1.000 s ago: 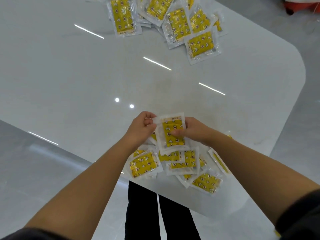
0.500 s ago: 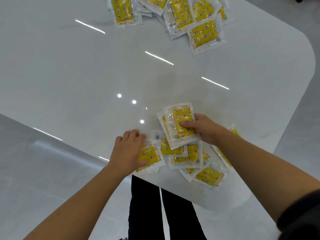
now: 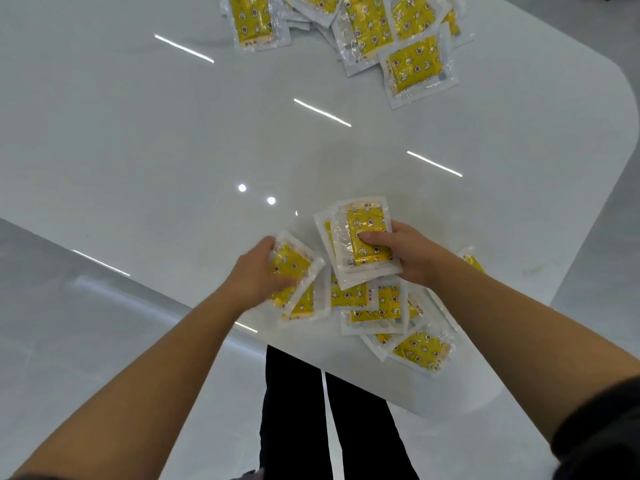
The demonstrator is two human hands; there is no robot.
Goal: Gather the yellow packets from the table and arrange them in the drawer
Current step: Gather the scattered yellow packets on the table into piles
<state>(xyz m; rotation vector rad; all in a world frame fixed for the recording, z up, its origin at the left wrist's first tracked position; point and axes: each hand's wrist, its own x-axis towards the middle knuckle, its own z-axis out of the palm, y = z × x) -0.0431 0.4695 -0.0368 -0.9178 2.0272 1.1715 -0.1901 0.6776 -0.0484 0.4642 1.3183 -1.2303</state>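
1. Two hands busy: right hand [image 3: 405, 252] clamping a small stack [image 3: 360, 237], left hand [image 3: 258, 275] pinching another packet [image 3: 294, 268].
2. Leaving loose packets [image 3: 377, 306] just beneath that stack.
3. Ignoring far pile [image 3: 363, 26] well beyond it; drawer nowhere visible, so barely getting started.

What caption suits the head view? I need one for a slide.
Right hand holds a small stack of yellow packets while left hand lifts another packet from the near pile on the white table.

Your forearms are bare; a dark sleeve [image 3: 602, 434] covers your right upper arm. You wear black trousers [image 3: 294, 410].
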